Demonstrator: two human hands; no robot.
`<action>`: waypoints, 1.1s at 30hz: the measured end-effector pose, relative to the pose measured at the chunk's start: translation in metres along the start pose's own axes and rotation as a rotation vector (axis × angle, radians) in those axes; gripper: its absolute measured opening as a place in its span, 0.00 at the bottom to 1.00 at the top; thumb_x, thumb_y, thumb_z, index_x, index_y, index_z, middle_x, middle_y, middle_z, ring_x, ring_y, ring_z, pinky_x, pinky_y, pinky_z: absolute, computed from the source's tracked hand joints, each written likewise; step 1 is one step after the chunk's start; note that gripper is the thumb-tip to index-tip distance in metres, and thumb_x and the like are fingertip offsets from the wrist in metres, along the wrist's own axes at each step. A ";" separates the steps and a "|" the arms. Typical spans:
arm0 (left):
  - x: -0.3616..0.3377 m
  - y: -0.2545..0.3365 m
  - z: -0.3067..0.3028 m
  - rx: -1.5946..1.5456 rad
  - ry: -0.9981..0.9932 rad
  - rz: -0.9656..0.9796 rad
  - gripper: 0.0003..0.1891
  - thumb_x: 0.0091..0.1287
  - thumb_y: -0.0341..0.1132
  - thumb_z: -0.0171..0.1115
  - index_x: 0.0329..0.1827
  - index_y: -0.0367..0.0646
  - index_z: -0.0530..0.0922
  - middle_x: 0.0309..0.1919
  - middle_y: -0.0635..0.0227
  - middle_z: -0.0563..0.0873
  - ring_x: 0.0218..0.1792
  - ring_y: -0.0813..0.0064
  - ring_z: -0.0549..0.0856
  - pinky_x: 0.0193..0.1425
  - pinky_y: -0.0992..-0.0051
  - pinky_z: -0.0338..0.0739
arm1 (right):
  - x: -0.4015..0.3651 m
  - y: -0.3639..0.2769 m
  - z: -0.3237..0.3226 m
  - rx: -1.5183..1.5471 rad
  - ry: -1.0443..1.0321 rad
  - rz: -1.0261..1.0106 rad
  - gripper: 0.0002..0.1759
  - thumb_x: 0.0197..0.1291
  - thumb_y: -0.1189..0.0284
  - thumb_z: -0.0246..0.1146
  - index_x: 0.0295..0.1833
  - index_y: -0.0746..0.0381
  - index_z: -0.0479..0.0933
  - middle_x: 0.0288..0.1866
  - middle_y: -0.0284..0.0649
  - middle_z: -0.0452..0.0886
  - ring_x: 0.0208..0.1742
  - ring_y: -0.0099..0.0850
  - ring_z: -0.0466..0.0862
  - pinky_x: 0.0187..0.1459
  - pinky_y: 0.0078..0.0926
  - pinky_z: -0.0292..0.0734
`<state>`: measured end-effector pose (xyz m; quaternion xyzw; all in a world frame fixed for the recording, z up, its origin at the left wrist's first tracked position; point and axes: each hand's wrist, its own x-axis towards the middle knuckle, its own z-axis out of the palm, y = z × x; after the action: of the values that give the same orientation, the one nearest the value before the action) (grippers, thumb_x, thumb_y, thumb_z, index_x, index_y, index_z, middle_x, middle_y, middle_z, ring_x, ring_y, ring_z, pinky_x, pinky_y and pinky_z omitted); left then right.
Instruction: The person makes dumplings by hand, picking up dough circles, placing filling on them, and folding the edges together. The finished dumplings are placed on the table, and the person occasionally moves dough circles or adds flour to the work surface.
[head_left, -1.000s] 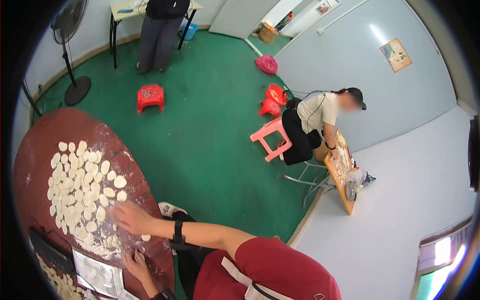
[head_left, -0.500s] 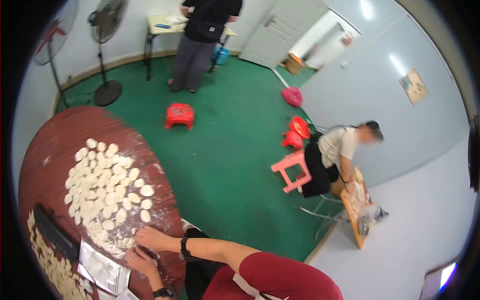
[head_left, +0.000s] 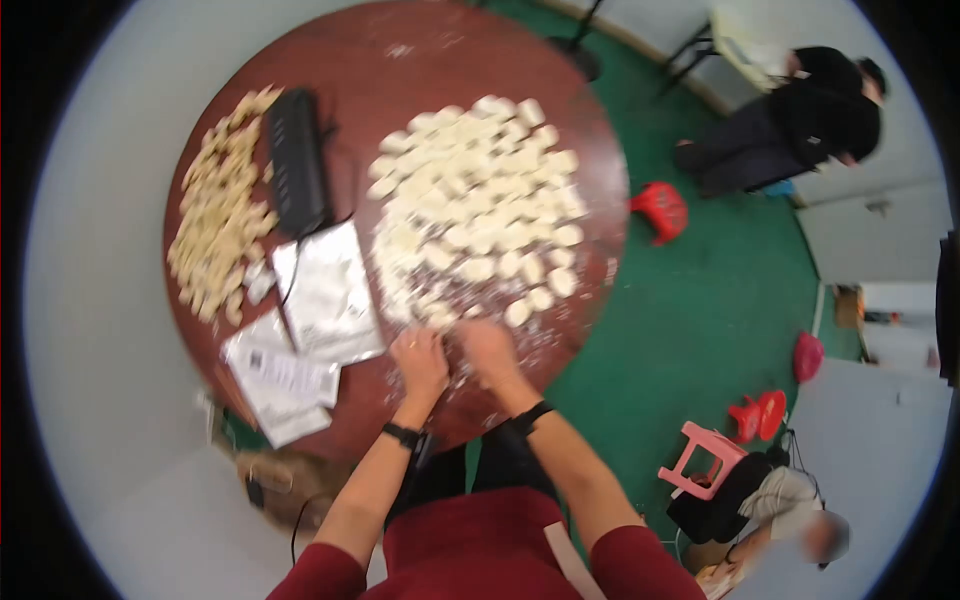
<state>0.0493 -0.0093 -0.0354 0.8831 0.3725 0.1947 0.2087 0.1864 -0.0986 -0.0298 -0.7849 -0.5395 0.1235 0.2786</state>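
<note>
Many small white dough pieces [head_left: 470, 200] cover the middle of a floury, dark red round table [head_left: 400, 60]. At their near edge, small bits of dough [head_left: 437, 308] lie in loose flour. My left hand [head_left: 420, 362] is on the table beside these bits, its fingers curled in; what they hold, if anything, is hidden. Close on its right is my right hand [head_left: 487, 350], low over the floured tabletop. Its fingers are blurred and partly turned away, so their grip does not show. Both wrists wear black bands.
Left of the dough are a long black box [head_left: 298, 165], silver packets [head_left: 325, 290] and a heap of shaped pale pieces [head_left: 215, 215]. Red stools [head_left: 660, 212] and a pink stool [head_left: 703, 460] stand on the green floor. Two other people [head_left: 800, 125] work at tables off to the right.
The head view has swung left and down, so the round table is now central. Both my hands stay at the dough's near edge. The long black box and the packets now show fully.
</note>
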 end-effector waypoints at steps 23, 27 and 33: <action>-0.013 0.011 0.022 0.111 0.082 0.006 0.22 0.69 0.34 0.64 0.66 0.50 0.74 0.71 0.56 0.70 0.71 0.49 0.68 0.74 0.43 0.57 | -0.024 -0.012 0.010 -0.167 0.076 -0.027 0.31 0.62 0.63 0.68 0.71 0.53 0.73 0.68 0.43 0.72 0.68 0.46 0.71 0.67 0.53 0.58; -0.011 0.011 0.024 0.100 0.102 0.026 0.25 0.70 0.35 0.63 0.70 0.51 0.71 0.73 0.56 0.69 0.73 0.51 0.66 0.76 0.40 0.54 | -0.025 -0.010 0.015 -0.236 0.122 0.063 0.32 0.63 0.60 0.67 0.72 0.52 0.72 0.71 0.45 0.69 0.71 0.46 0.69 0.68 0.54 0.56; -0.008 0.014 0.023 0.126 0.042 0.014 0.33 0.69 0.38 0.63 0.77 0.50 0.63 0.78 0.51 0.62 0.79 0.48 0.58 0.81 0.35 0.42 | -0.022 -0.007 0.019 -0.290 0.183 0.079 0.33 0.66 0.55 0.66 0.75 0.48 0.69 0.76 0.46 0.65 0.76 0.45 0.65 0.70 0.56 0.54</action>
<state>0.0641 -0.0295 -0.0488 0.8927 0.3822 0.1908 0.1432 0.1635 -0.1112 -0.0433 -0.8453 -0.4930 -0.0166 0.2053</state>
